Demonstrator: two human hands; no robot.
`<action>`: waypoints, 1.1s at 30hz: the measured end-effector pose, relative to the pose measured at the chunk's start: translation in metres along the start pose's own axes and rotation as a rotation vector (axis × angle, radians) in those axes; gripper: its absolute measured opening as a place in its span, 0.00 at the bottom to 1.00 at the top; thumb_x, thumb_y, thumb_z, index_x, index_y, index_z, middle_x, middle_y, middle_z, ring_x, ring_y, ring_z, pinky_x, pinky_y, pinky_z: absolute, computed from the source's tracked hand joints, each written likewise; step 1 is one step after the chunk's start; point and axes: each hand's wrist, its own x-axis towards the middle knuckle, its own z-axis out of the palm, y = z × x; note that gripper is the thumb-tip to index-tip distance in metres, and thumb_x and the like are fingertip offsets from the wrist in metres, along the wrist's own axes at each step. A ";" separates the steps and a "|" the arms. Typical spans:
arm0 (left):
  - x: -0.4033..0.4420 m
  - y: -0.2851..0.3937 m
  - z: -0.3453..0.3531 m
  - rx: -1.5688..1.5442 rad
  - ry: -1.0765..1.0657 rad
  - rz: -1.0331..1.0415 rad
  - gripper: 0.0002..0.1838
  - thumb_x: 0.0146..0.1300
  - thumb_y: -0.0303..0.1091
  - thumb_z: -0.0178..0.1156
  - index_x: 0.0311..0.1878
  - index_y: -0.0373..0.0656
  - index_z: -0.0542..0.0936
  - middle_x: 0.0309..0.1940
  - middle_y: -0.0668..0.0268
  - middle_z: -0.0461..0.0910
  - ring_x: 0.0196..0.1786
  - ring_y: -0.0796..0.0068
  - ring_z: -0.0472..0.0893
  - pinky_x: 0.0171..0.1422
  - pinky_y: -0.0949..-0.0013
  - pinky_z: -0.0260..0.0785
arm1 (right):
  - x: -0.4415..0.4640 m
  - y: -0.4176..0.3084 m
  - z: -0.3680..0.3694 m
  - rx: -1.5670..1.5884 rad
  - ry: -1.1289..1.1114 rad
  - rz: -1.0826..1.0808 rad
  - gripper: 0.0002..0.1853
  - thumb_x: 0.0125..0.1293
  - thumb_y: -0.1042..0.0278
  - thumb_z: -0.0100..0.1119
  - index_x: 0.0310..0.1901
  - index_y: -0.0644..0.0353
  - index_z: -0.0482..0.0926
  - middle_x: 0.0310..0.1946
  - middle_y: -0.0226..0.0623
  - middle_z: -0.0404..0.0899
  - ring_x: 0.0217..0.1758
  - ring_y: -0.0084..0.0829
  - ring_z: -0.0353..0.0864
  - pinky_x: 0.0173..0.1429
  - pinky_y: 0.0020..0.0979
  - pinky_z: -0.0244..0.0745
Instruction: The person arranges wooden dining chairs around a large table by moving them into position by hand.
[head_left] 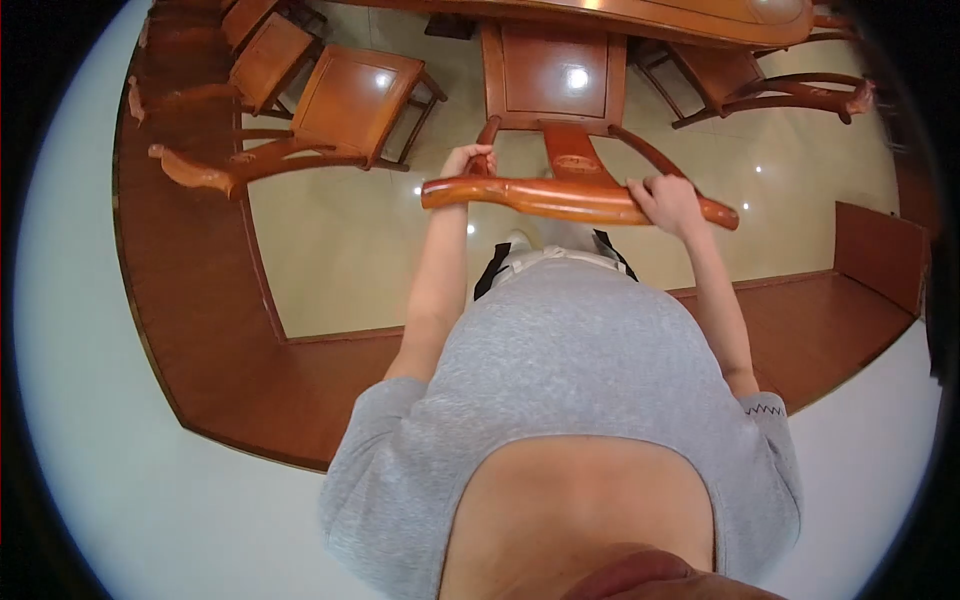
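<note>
A reddish-brown wooden chair point(556, 75) stands right in front of me, its back towards my body and its seat partly under the table edge. My left hand point(470, 160) is closed around the left upright of the chair back, just under the top rail. Over the right part of the curved top rail, my right hand point(668, 203) is closed with its fingers wrapped on the wood. Between the hands, the middle back slat point(575, 155) runs down to the seat. The undersides of both grips are hidden.
A polished wooden table point(680, 22) spans the top of the view. More wooden chairs stand at the left point(360, 95) and the right point(715, 75). Pale glossy floor tiles point(330, 250) lie below, and brown wall panelling point(190, 300) curves around behind me.
</note>
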 end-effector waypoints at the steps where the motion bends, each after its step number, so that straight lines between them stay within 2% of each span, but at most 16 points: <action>1: -0.015 -0.021 -0.008 0.023 0.032 0.084 0.05 0.61 0.27 0.54 0.38 0.37 0.70 0.28 0.63 0.73 0.27 0.78 0.74 0.32 0.78 0.72 | -0.021 -0.005 0.018 0.034 -0.012 0.021 0.32 0.66 0.43 0.43 0.19 0.65 0.79 0.19 0.53 0.77 0.28 0.51 0.79 0.37 0.46 0.73; 5: -0.058 -0.068 -0.036 -0.025 0.056 0.104 0.06 0.61 0.27 0.55 0.38 0.38 0.70 0.27 0.64 0.73 0.27 0.79 0.74 0.30 0.79 0.71 | -0.081 -0.032 0.049 0.019 -0.006 0.005 0.31 0.67 0.44 0.44 0.20 0.65 0.78 0.19 0.52 0.77 0.28 0.51 0.79 0.37 0.44 0.73; 10: -0.096 -0.091 -0.042 -0.042 0.038 0.040 0.10 0.63 0.27 0.54 0.45 0.36 0.67 0.28 0.64 0.72 0.26 0.79 0.74 0.30 0.78 0.72 | -0.122 -0.049 0.055 0.045 -0.038 0.032 0.31 0.67 0.43 0.44 0.20 0.64 0.78 0.19 0.52 0.77 0.28 0.49 0.78 0.36 0.44 0.73; 14: -0.105 -0.091 -0.038 -0.054 0.094 0.033 0.07 0.59 0.28 0.56 0.38 0.40 0.69 0.22 0.66 0.73 0.23 0.78 0.74 0.28 0.77 0.73 | -0.127 -0.058 0.042 0.038 0.009 0.029 0.31 0.67 0.43 0.44 0.18 0.64 0.78 0.18 0.52 0.76 0.26 0.50 0.78 0.36 0.44 0.73; 16: -0.110 -0.082 -0.041 -0.089 -0.030 -0.020 0.14 0.64 0.29 0.52 0.51 0.36 0.67 0.26 0.64 0.73 0.26 0.77 0.75 0.31 0.76 0.73 | -0.125 -0.064 0.030 0.025 -0.013 0.041 0.32 0.67 0.43 0.44 0.17 0.64 0.78 0.18 0.53 0.75 0.27 0.51 0.78 0.36 0.45 0.73; 21: -0.122 -0.075 -0.046 -0.086 -0.082 -0.059 0.15 0.65 0.30 0.52 0.53 0.36 0.66 0.26 0.63 0.73 0.26 0.76 0.75 0.32 0.75 0.73 | -0.128 -0.078 0.015 0.051 -0.044 0.021 0.32 0.68 0.45 0.43 0.17 0.65 0.78 0.18 0.54 0.75 0.27 0.51 0.77 0.36 0.45 0.72; 27: -0.142 -0.091 -0.048 -0.124 -0.012 -0.052 0.13 0.65 0.31 0.52 0.49 0.35 0.69 0.25 0.64 0.73 0.26 0.76 0.75 0.33 0.74 0.73 | -0.143 -0.088 0.016 0.067 -0.117 0.027 0.32 0.68 0.46 0.42 0.17 0.66 0.77 0.18 0.55 0.75 0.27 0.52 0.77 0.38 0.46 0.72; 28: -0.145 -0.095 -0.047 -0.106 0.008 -0.042 0.07 0.63 0.31 0.53 0.40 0.39 0.69 0.23 0.64 0.74 0.24 0.75 0.76 0.31 0.73 0.74 | -0.147 -0.089 0.018 0.065 -0.117 0.028 0.32 0.68 0.46 0.42 0.17 0.66 0.77 0.18 0.55 0.75 0.27 0.52 0.77 0.38 0.46 0.72; 29: -0.147 -0.098 -0.045 -0.088 0.026 -0.031 0.06 0.60 0.30 0.55 0.31 0.42 0.69 0.21 0.64 0.76 0.22 0.74 0.77 0.29 0.73 0.74 | -0.150 -0.088 0.021 0.071 -0.114 0.016 0.32 0.69 0.46 0.41 0.17 0.66 0.77 0.18 0.54 0.75 0.27 0.52 0.77 0.38 0.46 0.72; 33: -0.145 -0.104 -0.052 -0.092 0.020 -0.023 0.06 0.60 0.31 0.56 0.29 0.43 0.70 0.21 0.63 0.76 0.22 0.74 0.77 0.29 0.71 0.74 | -0.154 -0.083 0.024 0.053 -0.076 -0.015 0.32 0.69 0.47 0.40 0.17 0.66 0.77 0.17 0.54 0.75 0.26 0.52 0.77 0.38 0.46 0.72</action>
